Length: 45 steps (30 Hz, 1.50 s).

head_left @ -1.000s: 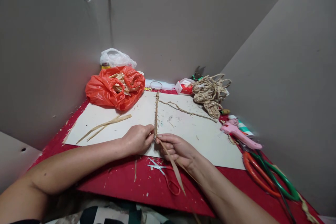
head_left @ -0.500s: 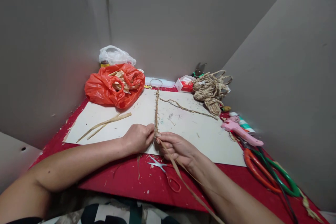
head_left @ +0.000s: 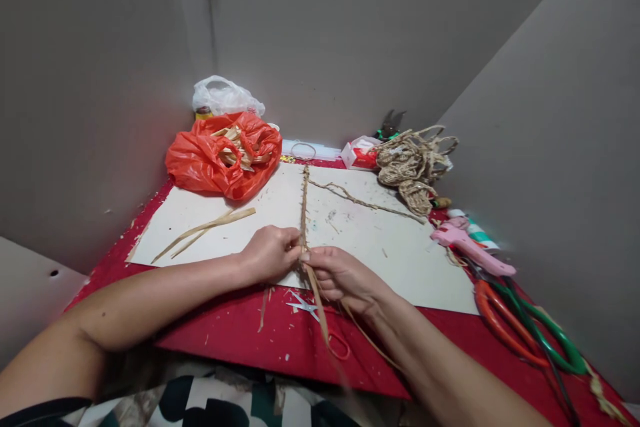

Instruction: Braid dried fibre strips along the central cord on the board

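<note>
L hand (head_left: 273,255) + R hand (head_left: 340,273) close together, fingers pinched shut on twisted fibre cord (head_left: 303,203); loose strips (head_left: 320,310) trailing below.

arms: both bare to above the elbow | hands: ungloved, no rings | lap, bottom centre: black-green-white patterned garment (head_left: 240,407)

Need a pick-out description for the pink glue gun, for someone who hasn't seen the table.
Start at the white board on the red table and go to its right edge. The glue gun lies there, just beyond the orange-handled shears and near the rope bundle. It is the only pink thing there.
</note>
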{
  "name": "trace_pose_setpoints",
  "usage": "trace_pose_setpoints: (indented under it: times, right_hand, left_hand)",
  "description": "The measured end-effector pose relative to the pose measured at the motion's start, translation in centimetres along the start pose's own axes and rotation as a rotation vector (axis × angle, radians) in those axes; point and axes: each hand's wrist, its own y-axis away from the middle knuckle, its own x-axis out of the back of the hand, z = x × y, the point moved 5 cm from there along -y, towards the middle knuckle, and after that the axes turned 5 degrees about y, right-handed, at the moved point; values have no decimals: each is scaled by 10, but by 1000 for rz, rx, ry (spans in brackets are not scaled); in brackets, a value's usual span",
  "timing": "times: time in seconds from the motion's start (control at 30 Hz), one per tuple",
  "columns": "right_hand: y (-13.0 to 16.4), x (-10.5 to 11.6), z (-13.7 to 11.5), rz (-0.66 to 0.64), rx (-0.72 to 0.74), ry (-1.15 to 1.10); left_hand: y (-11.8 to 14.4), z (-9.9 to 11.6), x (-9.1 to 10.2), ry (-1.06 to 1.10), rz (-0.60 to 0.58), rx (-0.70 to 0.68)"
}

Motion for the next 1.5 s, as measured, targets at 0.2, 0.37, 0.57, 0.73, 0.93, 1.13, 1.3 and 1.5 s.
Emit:
trace_pose_setpoints:
  times: [0.2, 0.37, 0.57, 0.73, 0.93, 1.13, 1.3, 1.5]
  right_hand:
    - [5, 2, -6, 47, 35, 127]
    - [6, 4, -9, 69, 86, 172]
    - [7, 2, -9, 4, 42, 84]
    - [6, 0, -9, -40, 16, -15]
    - [6, 4, -13, 13, 121, 124]
    - [13, 6, -29, 152, 374, 557]
    - [19, 9, -33, 346, 485, 980]
    - [32, 4, -34, 606, 442, 1475]
  left_hand:
    - [-5, -7, -3, 578, -130, 75]
    - [-4, -7, -4, 810, -265, 167]
    - [-7, -5, -5, 805, -216, 75]
    - [-6, 1, 0, 591, -76, -62]
    - [-6, 0, -3, 776, -57, -38]
    - [-5, -6, -14, 1050, -194, 129]
    - [-5, -6, -15, 1062, -213, 129]
    - [-5, -4, -14, 943, -203, 142]
